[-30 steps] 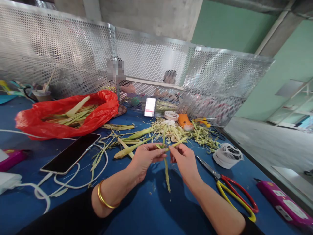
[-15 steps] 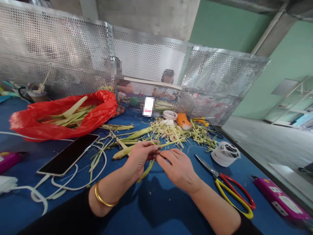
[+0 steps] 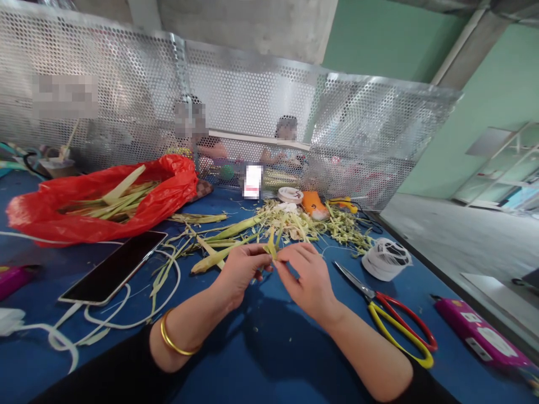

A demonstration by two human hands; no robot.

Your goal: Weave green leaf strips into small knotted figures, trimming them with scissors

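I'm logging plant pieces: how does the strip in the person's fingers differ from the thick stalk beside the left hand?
The strip is held at the fingertips of the left hand and right hand; the thick stalk lies on the blue table. The strip looks bent, with narrow ends sticking up; the stalk runs nearly straight. The strip is slimmer than the stalk. Both are yellowish green.

The strip (image 3: 272,247) is narrow, leaf-like and yellow-green. It looks bent on itself, with short ends standing up and spreading apart at the top; whether it is knotted cannot be told. It is pinched at the fingertips of the left hand (image 3: 246,268) and right hand (image 3: 306,276), which hide its lower part, above the table (image 3: 273,353).
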